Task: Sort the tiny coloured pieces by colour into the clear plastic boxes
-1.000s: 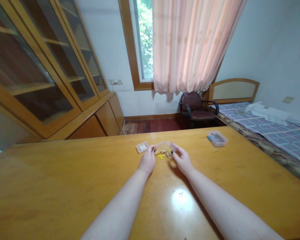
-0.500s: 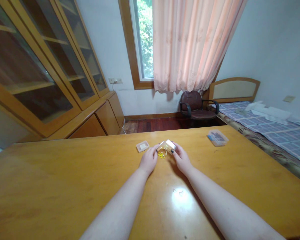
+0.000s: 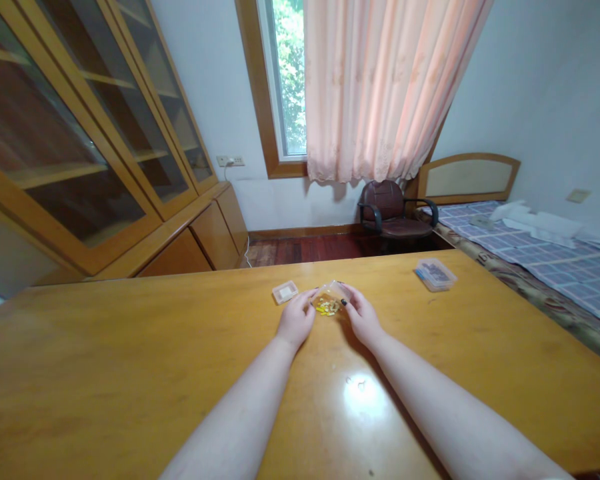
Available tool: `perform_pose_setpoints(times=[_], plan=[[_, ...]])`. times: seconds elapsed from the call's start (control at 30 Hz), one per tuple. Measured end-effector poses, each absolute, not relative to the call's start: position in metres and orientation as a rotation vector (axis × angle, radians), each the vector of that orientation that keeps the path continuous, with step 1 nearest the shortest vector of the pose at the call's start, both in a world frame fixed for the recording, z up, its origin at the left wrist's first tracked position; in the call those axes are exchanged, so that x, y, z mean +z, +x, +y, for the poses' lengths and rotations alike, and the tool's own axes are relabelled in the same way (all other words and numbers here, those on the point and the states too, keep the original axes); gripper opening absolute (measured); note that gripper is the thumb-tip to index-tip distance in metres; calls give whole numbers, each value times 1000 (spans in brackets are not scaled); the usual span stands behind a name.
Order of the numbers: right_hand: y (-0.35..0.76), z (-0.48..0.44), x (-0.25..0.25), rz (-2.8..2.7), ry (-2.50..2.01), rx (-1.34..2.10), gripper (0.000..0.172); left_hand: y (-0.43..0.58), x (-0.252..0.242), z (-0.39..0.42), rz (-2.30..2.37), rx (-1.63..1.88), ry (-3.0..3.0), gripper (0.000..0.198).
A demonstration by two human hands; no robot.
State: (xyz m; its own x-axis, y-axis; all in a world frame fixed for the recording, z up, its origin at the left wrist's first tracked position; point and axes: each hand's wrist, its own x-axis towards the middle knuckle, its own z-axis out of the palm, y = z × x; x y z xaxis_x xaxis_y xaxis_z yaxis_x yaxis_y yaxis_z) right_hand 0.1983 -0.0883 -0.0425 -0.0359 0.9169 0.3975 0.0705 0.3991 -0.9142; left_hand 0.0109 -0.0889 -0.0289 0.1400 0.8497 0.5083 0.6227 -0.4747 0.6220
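Between my two hands is a small clear plastic box [image 3: 334, 289], opened out and tipped over the table. My left hand [image 3: 297, 319] grips its left side and my right hand [image 3: 365, 313] its right side, with a dark-nailed thumb showing. Just below the box lies a small pile of yellow and pale pieces [image 3: 327, 307] on the tabletop, too small to name. Another small clear box [image 3: 285, 292] with a whitish patch sits just beyond my left hand.
A clear container [image 3: 436, 275] with dark and blue contents stands toward the right of the wooden table [image 3: 145, 373]. Beyond the far edge are a brown armchair [image 3: 387, 207] and a bed [image 3: 545, 247]. A glass-fronted cabinet [image 3: 130, 220] rises at the left.
More pale pieces now lie in the pile beneath the box, and the box looks emptier. Both hands have stayed nearly in place.
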Motion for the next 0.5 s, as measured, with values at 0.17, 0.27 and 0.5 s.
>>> perform_pose_setpoints(times=[0.17, 0.27, 0.5], plan=[[198, -89, -40, -1439, -947, 875, 38, 12, -24, -91, 1428, 1272, 2145, 39], [198, -87, -40, -1366, -944, 904, 39, 12, -24, -92, 1417, 1287, 2148, 37], [191, -90, -41, -1146, -720, 1333, 49, 14, -27, -89, 1267, 1116, 2356, 41]])
